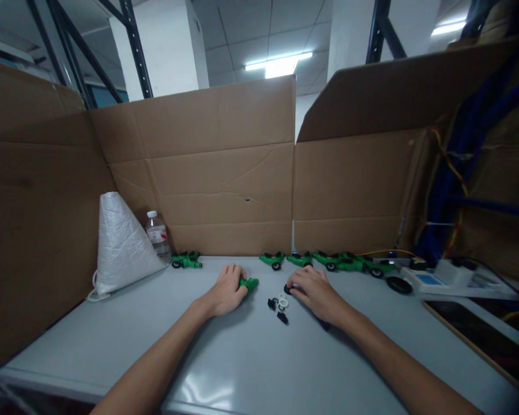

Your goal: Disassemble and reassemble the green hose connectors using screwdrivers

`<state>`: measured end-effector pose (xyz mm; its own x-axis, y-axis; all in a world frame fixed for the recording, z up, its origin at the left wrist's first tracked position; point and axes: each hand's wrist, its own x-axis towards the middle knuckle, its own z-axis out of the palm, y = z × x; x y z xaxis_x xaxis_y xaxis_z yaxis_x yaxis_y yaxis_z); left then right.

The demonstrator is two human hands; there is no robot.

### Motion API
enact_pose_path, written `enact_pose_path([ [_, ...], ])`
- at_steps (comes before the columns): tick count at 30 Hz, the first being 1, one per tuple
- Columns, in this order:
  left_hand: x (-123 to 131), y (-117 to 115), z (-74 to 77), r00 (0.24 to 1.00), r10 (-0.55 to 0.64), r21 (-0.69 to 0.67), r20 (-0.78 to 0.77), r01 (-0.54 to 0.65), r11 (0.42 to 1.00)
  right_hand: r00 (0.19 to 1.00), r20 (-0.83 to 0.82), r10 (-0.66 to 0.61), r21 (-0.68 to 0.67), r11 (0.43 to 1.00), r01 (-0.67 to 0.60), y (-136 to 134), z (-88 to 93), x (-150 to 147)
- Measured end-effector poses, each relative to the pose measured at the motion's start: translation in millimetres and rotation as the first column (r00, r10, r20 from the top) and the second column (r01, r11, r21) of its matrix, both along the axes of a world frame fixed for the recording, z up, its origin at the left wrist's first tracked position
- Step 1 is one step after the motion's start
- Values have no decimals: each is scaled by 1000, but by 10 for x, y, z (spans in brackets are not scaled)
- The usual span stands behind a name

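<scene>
My left hand (pixel 230 289) is closed around a green toy car body (pixel 249 283), whose tapered end sticks out past the fingers. Opposite it, my right hand (pixel 315 293) has its fingertips pinched on a small black wheel-like part (pixel 288 289) at the tabletop. Between both hands lie white rings (pixel 282 301), a small black piece (pixel 271 304) and another black piece (pixel 282 317). Under my right wrist a dark object (pixel 322 324) shows partly; I cannot make out what it is.
Several green toy cars (pixel 271 260) line the back of the table (pixel 125 340) along the cardboard wall (pixel 220 196). At back left are a silvery bag (pixel 121 248) and a water bottle (pixel 158 235). A black ring (pixel 399 285), power strip (pixel 441 280) and dark panel (pixel 480 334) lie right.
</scene>
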<state>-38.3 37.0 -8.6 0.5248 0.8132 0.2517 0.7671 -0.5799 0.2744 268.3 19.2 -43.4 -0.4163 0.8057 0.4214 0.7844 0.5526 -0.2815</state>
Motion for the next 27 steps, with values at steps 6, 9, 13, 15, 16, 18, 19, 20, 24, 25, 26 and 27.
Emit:
enact_pose_path([
  [6, -40, 46, -63, 1000, -12, -10, -18, 12, 1000, 999, -16, 31, -8, 999, -32, 0, -14, -3],
  [9, -30, 66, -92, 1000, 1, -27, -22, -2, 1000, 1000, -12, 24, -9, 1000, -24, -16, -1, -3],
  [13, -6, 70, -94, 999, 4, -15, -44, -4, 1000, 999, 14, 48, -4, 999, -48, -55, 27, -1],
  [15, 1, 68, -87, 998, 4, -18, -57, -5, 1000, 997, 39, 67, -22, 998, -67, -67, 31, -2],
  [16, 2, 66, -84, 998, 6, -19, -63, -7, 1000, 996, 48, 72, -31, 997, -70, -68, 29, -4],
  [18, 2, 66, -82, 997, 6, -18, -73, -7, 1000, 996, 55, 73, -39, 997, -71, -62, 20, -9],
  [19, 0, 66, -83, 997, 3, -15, -75, -4, 1000, 996, 52, 69, -38, 997, -68, -57, 13, -12],
  [20, -3, 66, -84, 997, -1, -10, -76, 0, 1000, 997, 46, 63, -34, 998, -61, -52, 7, -16],
  [24, -16, 54, -71, 996, -20, -12, -83, 19, 1000, 997, 40, 66, -11, 998, -66, -37, -15, -30],
  [25, -19, 48, -62, 996, -24, -19, -84, 23, 1000, 996, 46, 76, -9, 997, -76, -36, -18, -33],
  [26, -21, 41, -52, 996, -30, -28, -86, 28, 999, 995, 54, 86, -10, 996, -86, -35, -19, -37],
  [27, -23, 34, -41, 996, -36, -38, -87, 33, 999, 994, 60, 91, -11, 996, -90, -35, -18, -40],
])
